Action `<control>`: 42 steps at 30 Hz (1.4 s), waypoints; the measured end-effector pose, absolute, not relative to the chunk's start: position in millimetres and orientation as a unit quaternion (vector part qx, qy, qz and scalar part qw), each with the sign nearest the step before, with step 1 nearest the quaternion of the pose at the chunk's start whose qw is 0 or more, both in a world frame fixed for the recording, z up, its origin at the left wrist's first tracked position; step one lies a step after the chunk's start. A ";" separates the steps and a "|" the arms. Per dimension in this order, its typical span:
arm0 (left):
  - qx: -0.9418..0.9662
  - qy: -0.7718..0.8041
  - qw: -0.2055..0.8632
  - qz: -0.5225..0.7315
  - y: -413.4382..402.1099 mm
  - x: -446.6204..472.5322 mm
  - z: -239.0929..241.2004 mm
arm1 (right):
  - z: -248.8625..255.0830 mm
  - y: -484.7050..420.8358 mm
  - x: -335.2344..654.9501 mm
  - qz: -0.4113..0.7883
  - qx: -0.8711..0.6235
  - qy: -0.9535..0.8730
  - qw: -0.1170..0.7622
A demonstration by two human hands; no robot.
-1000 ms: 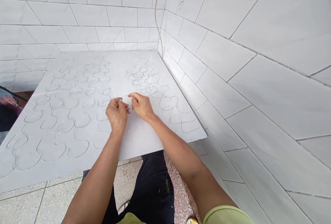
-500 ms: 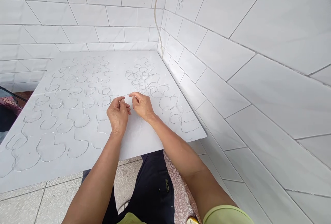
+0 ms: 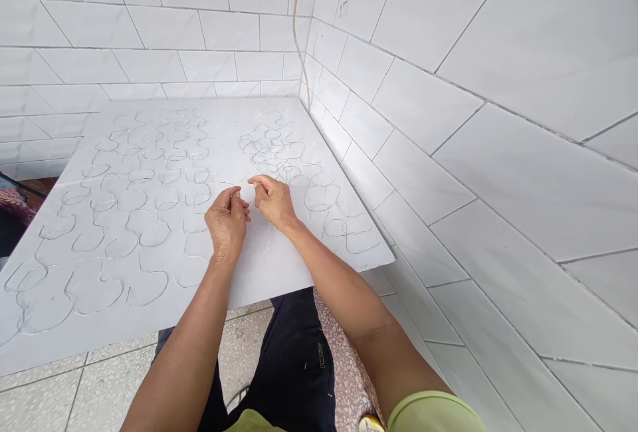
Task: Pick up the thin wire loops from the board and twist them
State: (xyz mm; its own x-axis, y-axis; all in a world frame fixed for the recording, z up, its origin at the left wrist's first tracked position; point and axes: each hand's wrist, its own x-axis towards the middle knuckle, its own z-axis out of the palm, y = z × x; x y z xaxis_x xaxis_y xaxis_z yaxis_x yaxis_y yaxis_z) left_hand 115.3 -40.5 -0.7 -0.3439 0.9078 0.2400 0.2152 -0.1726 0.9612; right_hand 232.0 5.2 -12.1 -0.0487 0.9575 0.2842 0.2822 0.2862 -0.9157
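Above the middle of a pale grey board (image 3: 279,266), my left hand (image 3: 226,219) and my right hand (image 3: 273,201) are close together, a small gap between their fingertips. Each one pinches a thin wire (image 3: 219,183), part of which runs out to the left of my left fingers. Its stretch between the hands is very faint. Left of my hands, bent wire pieces (image 3: 154,229) with hooked curves lie spread in rough rows. To the right and beyond my right hand, more curved wires (image 3: 269,143) lie in a loose, overlapping tangle.
White tiled walls (image 3: 423,119) meet in a corner behind and right of the board. A pale cable (image 3: 295,13) hangs down that corner. Below the board's front edge are my dark trousers (image 3: 294,359) and a speckled floor (image 3: 119,379). Patterned cloth (image 3: 14,199) shows at far left.
The view has shifted slightly, so everything sits a little further left. Both hands keep their pinch on the wire with hardly any movement.
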 end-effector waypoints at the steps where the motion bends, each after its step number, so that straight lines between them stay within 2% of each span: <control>1: 0.489 0.572 0.295 0.589 -40.2 114.9 -0.8 | -12.0 5.0 232.0 0.347 -0.486 -0.638 0.485; 9: 0.469 0.571 0.305 0.600 -40.2 112.5 -0.5 | -9.3 2.5 231.7 0.327 -0.495 -0.652 0.472; 17: 0.494 0.581 0.298 0.574 -41.3 114.8 -3.2 | -10.8 4.4 236.0 0.105 -0.499 -0.766 0.392; 22: 0.490 0.587 0.293 0.574 -41.4 115.6 -4.6 | -15.8 8.1 236.3 0.056 -0.516 -0.777 0.356; 29: 0.493 0.590 0.283 0.573 -42.3 116.8 -4.7 | -15.4 10.4 236.8 0.062 -0.525 -0.775 0.345; 38: 0.491 0.590 0.285 0.574 -41.6 112.9 -5.5 | -6.4 -0.4 235.1 0.227 -0.471 -0.721 0.454; 42: 0.497 0.591 0.271 0.574 -39.7 111.4 -7.8 | -4.4 -3.2 233.4 0.231 -0.457 -0.721 0.467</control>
State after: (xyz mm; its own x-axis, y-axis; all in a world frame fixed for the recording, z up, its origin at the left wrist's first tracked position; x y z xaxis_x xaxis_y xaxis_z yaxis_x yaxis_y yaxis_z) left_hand 111.4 -39.7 -7.8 -0.3582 0.8994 0.2505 0.2773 -0.1537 0.9484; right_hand 233.4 -3.2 -4.4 -0.1467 0.8749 0.4616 0.4437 0.4752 -0.7598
